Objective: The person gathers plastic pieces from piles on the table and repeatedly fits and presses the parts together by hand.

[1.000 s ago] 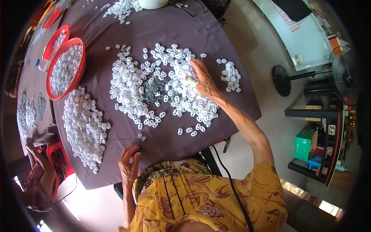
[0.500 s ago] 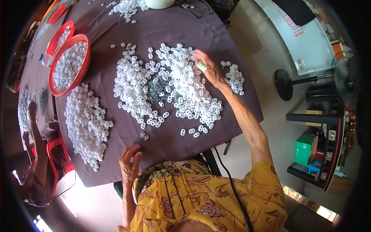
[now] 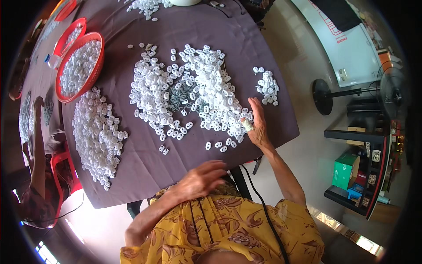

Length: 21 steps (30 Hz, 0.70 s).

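Note:
My right hand (image 3: 258,126) rests against the near right edge of a heap of small white oval plastic pieces with two holes (image 3: 215,83). Its fingers are stretched out and a pale wrap circles the thumb; nothing shows in its grip. My left hand (image 3: 201,178) hovers at the table's near edge in front of my body, fingers loosely extended and empty. Left of the first heap lies a second white heap (image 3: 149,94). Dark grey slender metal pieces (image 3: 179,97) lie between the two. A few loose white pieces (image 3: 223,148) sit just nearer to me.
The dark tablecloth (image 3: 145,176) also bears a long white heap (image 3: 96,136) on the left, a smaller one (image 3: 268,88) on the right and a filled red basket (image 3: 102,53). A co-worker's arm (image 3: 38,145) works at the far left. A fan (image 3: 323,96) stands beyond the table.
My right hand has come nearer along the heap's right side, from its far end to its near edge. My left hand has moved right across my front.

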Each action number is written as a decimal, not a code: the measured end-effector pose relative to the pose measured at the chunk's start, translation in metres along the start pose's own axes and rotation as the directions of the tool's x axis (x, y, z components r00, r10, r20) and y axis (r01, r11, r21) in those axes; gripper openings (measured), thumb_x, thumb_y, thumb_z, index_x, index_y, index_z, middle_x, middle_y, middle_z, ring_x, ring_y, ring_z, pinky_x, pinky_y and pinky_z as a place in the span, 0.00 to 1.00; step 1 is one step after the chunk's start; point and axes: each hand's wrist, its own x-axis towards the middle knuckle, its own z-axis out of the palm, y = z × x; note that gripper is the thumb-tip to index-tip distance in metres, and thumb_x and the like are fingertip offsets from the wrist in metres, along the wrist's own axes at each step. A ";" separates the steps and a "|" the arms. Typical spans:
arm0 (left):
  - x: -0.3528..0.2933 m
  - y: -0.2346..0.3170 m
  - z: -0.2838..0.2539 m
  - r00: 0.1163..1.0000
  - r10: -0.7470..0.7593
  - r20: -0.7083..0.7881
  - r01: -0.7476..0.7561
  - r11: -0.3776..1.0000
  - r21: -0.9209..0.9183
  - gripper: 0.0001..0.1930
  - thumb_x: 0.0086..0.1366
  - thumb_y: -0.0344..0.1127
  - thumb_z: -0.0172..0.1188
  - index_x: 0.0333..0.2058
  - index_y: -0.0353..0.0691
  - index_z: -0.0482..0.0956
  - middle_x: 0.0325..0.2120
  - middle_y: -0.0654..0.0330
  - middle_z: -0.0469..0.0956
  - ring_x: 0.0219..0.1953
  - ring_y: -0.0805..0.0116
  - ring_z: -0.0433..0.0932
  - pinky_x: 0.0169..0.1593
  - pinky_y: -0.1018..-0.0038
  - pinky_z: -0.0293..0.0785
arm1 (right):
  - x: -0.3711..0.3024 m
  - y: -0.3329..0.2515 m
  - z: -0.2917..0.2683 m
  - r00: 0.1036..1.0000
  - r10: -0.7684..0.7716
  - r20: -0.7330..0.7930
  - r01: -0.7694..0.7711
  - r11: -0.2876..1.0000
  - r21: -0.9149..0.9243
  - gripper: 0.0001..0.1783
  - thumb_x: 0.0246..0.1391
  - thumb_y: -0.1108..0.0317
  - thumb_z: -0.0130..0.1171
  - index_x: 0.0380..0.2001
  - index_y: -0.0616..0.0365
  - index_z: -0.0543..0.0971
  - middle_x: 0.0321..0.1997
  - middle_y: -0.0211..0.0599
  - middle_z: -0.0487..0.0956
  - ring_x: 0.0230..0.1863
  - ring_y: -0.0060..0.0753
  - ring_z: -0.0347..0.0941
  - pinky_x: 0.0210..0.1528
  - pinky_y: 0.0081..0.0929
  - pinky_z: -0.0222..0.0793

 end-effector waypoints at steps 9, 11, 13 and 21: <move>0.070 -0.051 0.053 0.935 0.326 0.138 -0.354 0.866 0.353 0.17 0.50 0.34 0.60 0.38 0.33 0.73 0.47 0.49 0.67 0.54 0.53 0.62 0.54 0.63 0.64 | 0.039 -0.013 0.035 0.991 -0.112 -0.067 0.111 0.994 -0.018 0.32 0.48 0.65 0.56 0.56 0.58 0.59 0.56 0.47 0.61 0.61 0.49 0.51 0.61 0.37 0.48; 0.073 -0.060 0.044 0.945 0.306 0.111 -0.325 0.873 0.364 0.16 0.50 0.34 0.60 0.38 0.33 0.74 0.47 0.48 0.67 0.54 0.52 0.62 0.54 0.63 0.64 | 0.050 -0.016 0.044 0.990 -0.127 -0.060 0.127 0.992 -0.010 0.32 0.47 0.65 0.57 0.56 0.58 0.59 0.56 0.47 0.61 0.61 0.49 0.51 0.61 0.37 0.48; 0.077 -0.063 0.030 0.961 0.268 0.065 -0.273 0.885 0.378 0.15 0.51 0.33 0.60 0.37 0.34 0.74 0.46 0.48 0.67 0.53 0.52 0.64 0.53 0.63 0.65 | 0.065 -0.015 0.055 0.979 -0.193 -0.064 0.195 0.980 0.029 0.33 0.47 0.64 0.58 0.56 0.57 0.59 0.56 0.47 0.61 0.60 0.49 0.52 0.60 0.37 0.48; 0.097 -0.079 -0.012 0.958 0.271 -0.090 -0.203 0.867 0.455 0.13 0.50 0.32 0.59 0.35 0.35 0.73 0.39 0.51 0.71 0.45 0.52 0.69 0.49 0.65 0.68 | 0.120 -0.024 0.095 0.964 -0.249 -0.090 0.258 0.961 0.101 0.32 0.46 0.61 0.59 0.53 0.60 0.61 0.53 0.52 0.61 0.57 0.54 0.54 0.58 0.41 0.50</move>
